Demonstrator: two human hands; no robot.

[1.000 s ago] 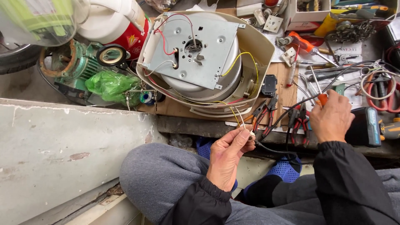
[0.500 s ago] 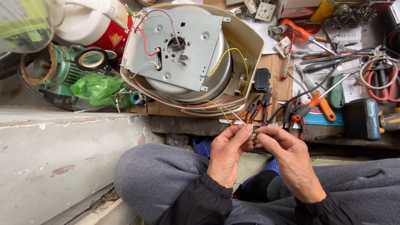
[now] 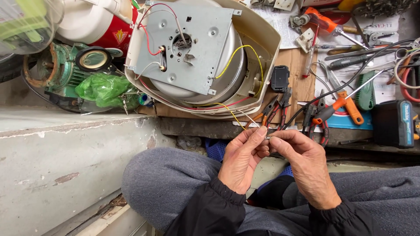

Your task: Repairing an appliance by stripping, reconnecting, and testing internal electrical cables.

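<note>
Head view, 1 camera looking down over a seated person's knees: left hand point(image 3: 243, 159) and right hand point(image 3: 302, 168) meet fingertip to fingertip just below the bench edge, each closed in a light pinch on the bare wire ends point(image 3: 267, 137), a small metallic joint between thumbs and forefingers. From this joint a yellow wire point(image 3: 232, 114) runs up to the opened appliance point(image 3: 205, 57), a cream housing lying base-up on cardboard, with a grey metal plate point(image 3: 192, 41) screwed over a round silver pot and red, white and yellow leads crossing it. Pliers point(image 3: 273, 109) with orange and red grips lie just beside the housing; a black plug block point(image 3: 280, 78) sits near them; an orange-handled screwdriver point(image 3: 345, 105) rests further right. Judged risk: the joint is held by fingertips alone, so a slip of either pinch could let the strands spring apart, and a pull on the short yellow lead could drag on its terminal at the plate; stray strands left splayed could later bridge to the metal. Packages and labels: a red-and-white canister point(image 3: 98, 24) at upper left bears a yellow-and-red diamond label; a green plastic bag point(image 3: 103, 89) lies crumpled below it; a dark battery pack point(image 3: 396, 124) with a teal base stands at right; printed white paper sheets point(image 3: 280, 24) lie under the tools at top
</note>
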